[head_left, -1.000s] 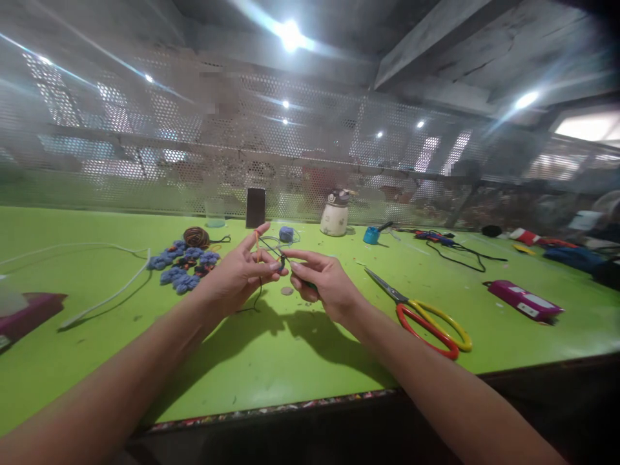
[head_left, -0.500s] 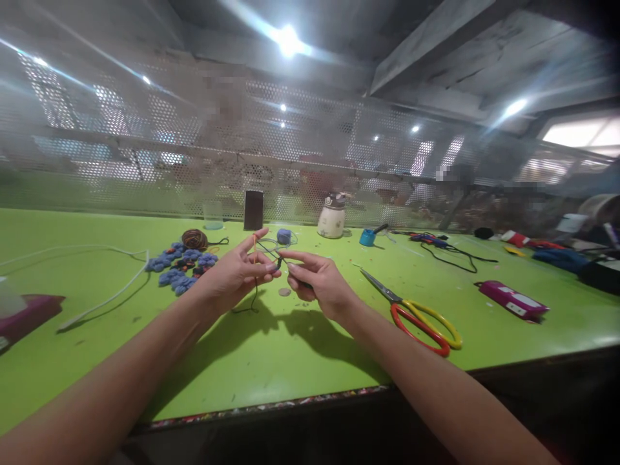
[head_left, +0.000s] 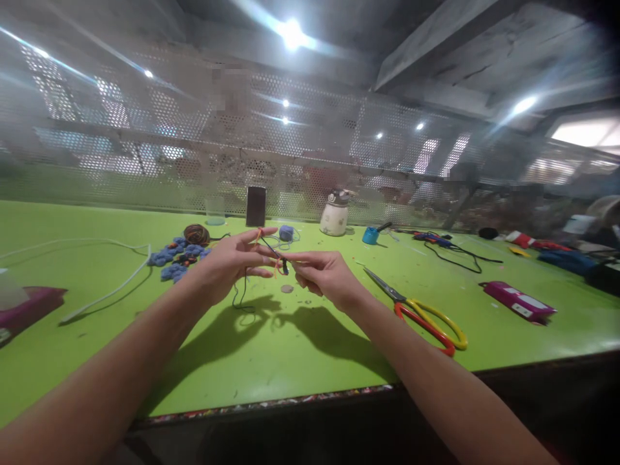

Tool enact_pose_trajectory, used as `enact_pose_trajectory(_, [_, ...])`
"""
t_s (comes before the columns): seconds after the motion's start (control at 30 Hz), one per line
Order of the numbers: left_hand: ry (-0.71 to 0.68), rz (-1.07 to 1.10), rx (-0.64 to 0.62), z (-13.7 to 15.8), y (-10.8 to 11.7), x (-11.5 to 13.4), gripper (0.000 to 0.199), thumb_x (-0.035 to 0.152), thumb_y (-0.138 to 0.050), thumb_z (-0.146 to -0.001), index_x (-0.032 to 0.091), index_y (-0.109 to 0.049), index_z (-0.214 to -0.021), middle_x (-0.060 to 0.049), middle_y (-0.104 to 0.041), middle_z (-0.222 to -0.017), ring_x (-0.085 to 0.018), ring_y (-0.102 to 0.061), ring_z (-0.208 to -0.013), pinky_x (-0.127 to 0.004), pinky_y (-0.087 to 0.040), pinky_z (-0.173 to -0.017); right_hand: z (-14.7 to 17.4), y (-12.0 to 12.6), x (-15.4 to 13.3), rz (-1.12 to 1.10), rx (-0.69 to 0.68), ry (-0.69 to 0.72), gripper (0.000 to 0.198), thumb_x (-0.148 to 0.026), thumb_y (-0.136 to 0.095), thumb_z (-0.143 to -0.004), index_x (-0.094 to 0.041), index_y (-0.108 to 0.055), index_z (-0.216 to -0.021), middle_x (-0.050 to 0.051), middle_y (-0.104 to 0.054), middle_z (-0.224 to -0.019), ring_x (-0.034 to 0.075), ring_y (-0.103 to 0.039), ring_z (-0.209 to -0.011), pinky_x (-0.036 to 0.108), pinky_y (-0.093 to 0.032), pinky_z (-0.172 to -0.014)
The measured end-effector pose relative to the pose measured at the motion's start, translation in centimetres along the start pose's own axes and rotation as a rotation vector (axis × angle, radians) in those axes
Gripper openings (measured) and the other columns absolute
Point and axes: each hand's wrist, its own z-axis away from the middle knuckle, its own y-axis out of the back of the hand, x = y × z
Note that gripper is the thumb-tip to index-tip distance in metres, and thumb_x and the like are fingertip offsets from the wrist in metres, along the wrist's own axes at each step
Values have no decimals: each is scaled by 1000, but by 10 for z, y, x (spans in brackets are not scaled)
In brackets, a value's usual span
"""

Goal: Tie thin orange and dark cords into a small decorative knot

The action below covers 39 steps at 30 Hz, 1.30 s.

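My left hand (head_left: 236, 261) is raised over the green table with its fingers stretched out and apart. Dark yarn and orange yarn (head_left: 260, 234) run over its forefinger, and a dark strand (head_left: 245, 287) trails below onto the table. Beside it, my right hand (head_left: 323, 274) is closed in a pinch, forefinger pointing left. At its fingertips is a small dark piece of yarn work (head_left: 285, 265) with an orange strand; whether a hook is also in the fingers I cannot tell. Blue and dark crocheted pieces (head_left: 172, 258) lie left of my left hand, partly hidden by it.
Scissors (head_left: 397, 297) with red and yellow handles lie to the right. Behind my hands stand a phone (head_left: 256, 206), a white bottle (head_left: 334, 218) and a blue pot (head_left: 371, 236). Yarn balls (head_left: 196, 234), a white cable (head_left: 104, 294) and a purple box (head_left: 518, 302) rest on the green table (head_left: 271, 374).
My left fingers have spread and drawn away from the small dark piece, which stays at my right fingertips. The orange strand now hangs loosely by the piece. The view has shifted slightly.
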Motion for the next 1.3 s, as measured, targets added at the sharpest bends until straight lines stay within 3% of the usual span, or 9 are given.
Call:
enact_pose_trajectory(0.13, [0,-88,53,1,0,6,61,17,-72,-67,11,-58,-126,-11,-74,-84,-25,-65,-86,-31,-44,-65,2,2,-6,154,-15,112,33,-13,-58,-75,-20,-76,-101,-7,-47,-50,5,-32,-44,20,-30,-42])
enact_pose_trajectory(0.33, [-12,-187,35,-1,-5,1,66,18,-79,-64,11,-56,-126,-11,-74,-87,-19,-64,-66,-29,-42,-56,2,-1,-3,246,-36,139,25,-22,-59,-79,-21,-78,-95,-4,-52,-54,7,-39,-49,23,-38,-47])
enact_pose_trajectory(0.57, [-5,-110,-27,-2,-4,-10,76,7,-78,-64,17,-51,-134,-4,-73,-75,-18,-68,-69,-34,-51,-74,1,-2,4,265,-64,68,27,-23,-59,-79,-18,-77,-98,-4,-51,-52,6,-38,-46,21,-33,-46])
enact_pose_trajectory(0.87, [27,-77,-36,-5,-2,-12,81,3,-75,-63,15,-46,-137,1,-67,-66,-18,-67,-66,-34,-51,-71,2,-1,-1,272,-69,49,28,-23,-58,-82,-17,-76,-103,-4,-50,-51,4,-33,-42,20,-26,-40])
enact_pose_trajectory(1.3, [49,-81,-21,-2,-5,-12,85,9,-78,-66,16,-40,-141,1,-67,-68,-16,-65,-67,-30,-46,-69,1,1,-2,253,-45,88,26,-21,-61,-80,-15,-76,-101,-4,-53,-52,5,-39,-45,19,-33,-41])
